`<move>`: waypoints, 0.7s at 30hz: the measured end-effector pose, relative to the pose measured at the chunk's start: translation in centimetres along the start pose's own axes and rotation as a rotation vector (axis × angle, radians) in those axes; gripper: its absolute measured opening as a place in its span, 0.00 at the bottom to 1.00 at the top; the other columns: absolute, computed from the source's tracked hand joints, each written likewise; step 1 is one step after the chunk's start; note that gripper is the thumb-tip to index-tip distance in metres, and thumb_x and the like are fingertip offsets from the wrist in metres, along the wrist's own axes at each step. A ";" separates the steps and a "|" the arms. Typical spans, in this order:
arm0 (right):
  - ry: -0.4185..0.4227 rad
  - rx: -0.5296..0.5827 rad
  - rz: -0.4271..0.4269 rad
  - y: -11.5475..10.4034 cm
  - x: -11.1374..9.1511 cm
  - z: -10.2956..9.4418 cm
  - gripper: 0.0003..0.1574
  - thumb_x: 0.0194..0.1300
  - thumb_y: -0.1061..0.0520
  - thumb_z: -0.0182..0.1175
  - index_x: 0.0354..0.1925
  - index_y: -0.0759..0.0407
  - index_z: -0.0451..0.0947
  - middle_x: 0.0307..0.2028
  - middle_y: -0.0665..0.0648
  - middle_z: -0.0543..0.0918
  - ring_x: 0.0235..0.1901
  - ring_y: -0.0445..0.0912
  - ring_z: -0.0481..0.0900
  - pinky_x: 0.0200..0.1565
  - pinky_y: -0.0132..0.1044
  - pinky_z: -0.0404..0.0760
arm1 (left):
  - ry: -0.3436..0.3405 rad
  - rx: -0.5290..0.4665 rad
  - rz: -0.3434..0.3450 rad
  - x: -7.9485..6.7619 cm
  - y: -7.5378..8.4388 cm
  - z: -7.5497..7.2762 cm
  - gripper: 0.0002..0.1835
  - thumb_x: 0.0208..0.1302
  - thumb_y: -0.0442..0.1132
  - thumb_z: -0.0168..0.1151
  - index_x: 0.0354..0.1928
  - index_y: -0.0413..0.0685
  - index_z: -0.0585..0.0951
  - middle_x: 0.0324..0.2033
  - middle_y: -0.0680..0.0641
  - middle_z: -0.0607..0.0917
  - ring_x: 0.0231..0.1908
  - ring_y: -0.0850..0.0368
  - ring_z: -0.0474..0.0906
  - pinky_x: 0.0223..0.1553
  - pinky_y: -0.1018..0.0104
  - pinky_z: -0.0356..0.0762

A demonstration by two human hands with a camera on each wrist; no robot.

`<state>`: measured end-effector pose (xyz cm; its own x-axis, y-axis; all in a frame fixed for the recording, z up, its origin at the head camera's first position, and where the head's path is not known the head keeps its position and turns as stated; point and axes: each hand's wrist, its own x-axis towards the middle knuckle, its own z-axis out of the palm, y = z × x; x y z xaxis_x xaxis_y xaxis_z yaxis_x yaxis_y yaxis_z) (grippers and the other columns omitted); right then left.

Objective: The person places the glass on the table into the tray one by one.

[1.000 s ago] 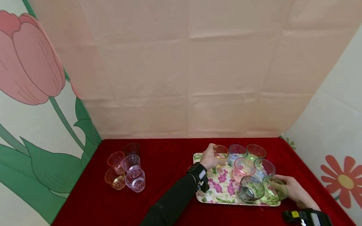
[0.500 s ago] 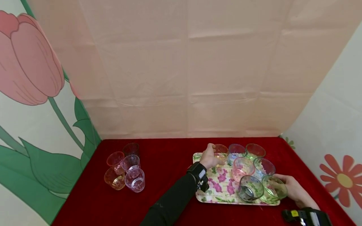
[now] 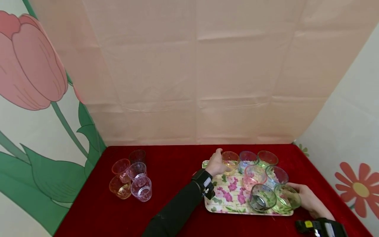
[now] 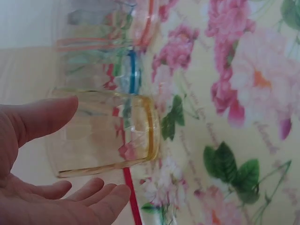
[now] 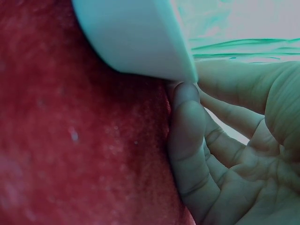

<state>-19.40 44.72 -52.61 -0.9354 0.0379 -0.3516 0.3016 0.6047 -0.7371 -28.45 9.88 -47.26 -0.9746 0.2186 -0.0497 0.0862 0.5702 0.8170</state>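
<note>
1. Standing upright on the flowered tray (image 3: 214, 206), near its back left corner, the amber glass (image 3: 231, 161) is flanked by the left hand (image 3: 216, 164). Its thumb and fingers are held apart; a gap is shown between the fingers and the glass in the left wrist view, but whether the thumb touches it cannot be told.
2. The tray's right edge is pinched between the thumb and fingers of the right hand (image 3: 308, 197). In the head view, its fingertips are partly masked by the yellow-green glass (image 3: 287, 199).
3. On its right, the amber glass is closely bordered by the blue-rimmed glass (image 3: 248, 161), beyond which the green glass (image 3: 267, 159) is set.
4. In front of these, the pink glass (image 3: 254, 177) and the pale blue glass (image 3: 276, 176) are placed; the grey glass (image 3: 263, 199) is found beside the yellow-green one at the front.
5. Well apart, on the left of the red cloth (image 3: 177, 171), five other glasses (image 3: 141, 189) are clustered.
6. Between that cluster and the tray, the cloth is crossed by a dark sleeve (image 3: 174, 210).
7. The table is backed by a beige sheet (image 3: 189, 82) and flanked by flower-patterned walls (image 3: 361, 189).
</note>
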 end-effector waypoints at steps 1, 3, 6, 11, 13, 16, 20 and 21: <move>0.000 -0.001 0.000 0.0 0.0 0.0 0.41 0.70 0.44 0.65 0.64 0.77 0.71 0.46 0.61 0.84 0.42 0.49 0.75 0.38 0.39 0.80 | -0.005 0.002 0.003 -0.1 0.0 -0.2 0.48 0.47 0.35 0.82 0.71 0.46 0.66 0.59 0.40 0.80 0.59 0.47 0.77 0.57 0.57 0.77; 0.000 -0.003 -0.007 0.1 0.0 0.0 0.40 0.70 0.44 0.65 0.63 0.77 0.71 0.46 0.61 0.84 0.41 0.48 0.75 0.37 0.39 0.80 | -0.013 0.003 0.008 -0.4 -0.1 -0.6 0.47 0.50 0.36 0.81 0.71 0.46 0.66 0.61 0.40 0.79 0.60 0.46 0.76 0.57 0.56 0.77; -0.001 0.001 -0.003 0.2 0.2 0.0 0.40 0.70 0.46 0.65 0.63 0.77 0.71 0.46 0.61 0.84 0.42 0.48 0.76 0.38 0.39 0.80 | -0.023 -0.007 0.003 -0.6 -0.1 -1.0 0.45 0.53 0.38 0.79 0.72 0.47 0.66 0.62 0.41 0.78 0.61 0.47 0.76 0.58 0.56 0.77; -0.011 0.010 0.008 0.4 0.4 0.0 0.41 0.70 0.46 0.65 0.64 0.77 0.69 0.47 0.62 0.84 0.43 0.49 0.76 0.39 0.39 0.81 | -0.030 -0.047 0.010 -0.6 -0.5 -1.1 0.41 0.54 0.38 0.80 0.69 0.48 0.70 0.60 0.42 0.79 0.57 0.48 0.78 0.55 0.57 0.78; -0.013 0.013 0.007 0.4 0.3 0.0 0.40 0.70 0.47 0.65 0.64 0.78 0.69 0.47 0.61 0.84 0.42 0.48 0.75 0.39 0.39 0.81 | -0.036 -0.047 0.024 -0.6 -0.7 -1.0 0.40 0.54 0.38 0.80 0.68 0.47 0.71 0.58 0.42 0.80 0.55 0.49 0.78 0.54 0.57 0.78; -0.008 0.018 0.004 0.5 0.3 0.1 0.39 0.70 0.47 0.65 0.63 0.78 0.70 0.46 0.61 0.84 0.42 0.48 0.76 0.38 0.39 0.81 | -0.035 -0.033 0.036 -0.6 -0.6 -1.1 0.37 0.54 0.39 0.80 0.66 0.47 0.73 0.55 0.44 0.81 0.53 0.50 0.78 0.53 0.58 0.78; -0.001 0.003 0.002 0.4 0.3 0.1 0.39 0.70 0.46 0.66 0.62 0.77 0.72 0.46 0.61 0.85 0.42 0.48 0.76 0.39 0.39 0.81 | -0.034 -0.030 0.026 -0.5 -0.6 -1.1 0.36 0.55 0.39 0.79 0.65 0.47 0.73 0.55 0.44 0.81 0.53 0.50 0.78 0.53 0.58 0.78; -0.001 0.001 0.004 0.4 0.3 0.1 0.39 0.70 0.46 0.66 0.62 0.76 0.72 0.46 0.61 0.85 0.43 0.48 0.76 0.39 0.39 0.81 | -0.033 -0.033 0.020 -0.5 -0.6 -1.0 0.36 0.55 0.39 0.79 0.65 0.47 0.73 0.55 0.44 0.81 0.53 0.50 0.78 0.52 0.58 0.78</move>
<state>-19.56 44.93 -53.06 -0.9342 0.0394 -0.3547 0.3051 0.6038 -0.7365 -28.23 8.64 -47.11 -0.9652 0.2565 -0.0515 0.0985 0.5388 0.8367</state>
